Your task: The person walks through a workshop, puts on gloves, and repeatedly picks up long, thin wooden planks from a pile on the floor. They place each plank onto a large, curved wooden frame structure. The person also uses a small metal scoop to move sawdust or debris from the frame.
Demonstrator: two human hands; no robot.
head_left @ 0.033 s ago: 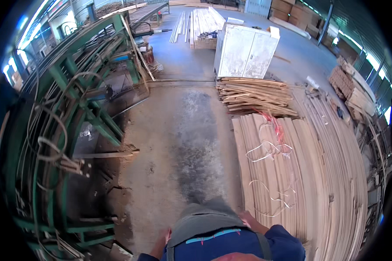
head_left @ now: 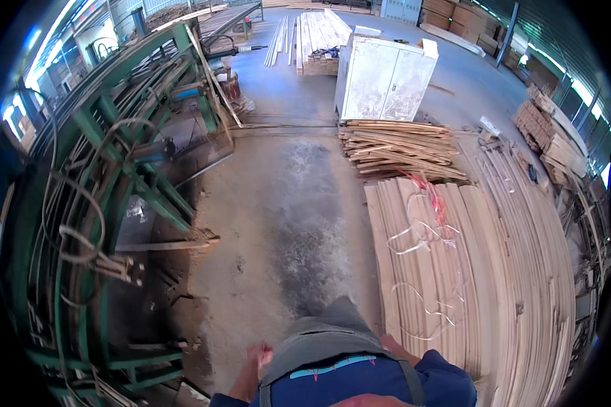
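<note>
My left hand (head_left: 261, 354) hangs beside the grey apron (head_left: 326, 339), over the concrete floor, touching nothing that I can see. Its fingers are small and partly hidden, so their pose is unclear. On the other side, my right hand (head_left: 391, 344) is low by the apron's edge, close to the stack of long wooden boards (head_left: 421, 285). The apron covers its fingers, and I cannot tell whether it touches the boards. Loose white strapping (head_left: 414, 241) and red plastic twine (head_left: 436, 203) lie on top of that stack.
Green machine framing (head_left: 163, 197) with looping hoses runs along the left, and a board (head_left: 170, 244) juts from it toward the walkway (head_left: 305, 203). Ahead on the right are a pile of thin wood strips (head_left: 400, 149) and a white cabinet (head_left: 387, 78). More planks (head_left: 319, 41) lie farther back.
My left hand has come slightly forward and shows more beside the apron. My right hand has drawn back a little behind it. The surroundings have shifted very slightly in view.
</note>
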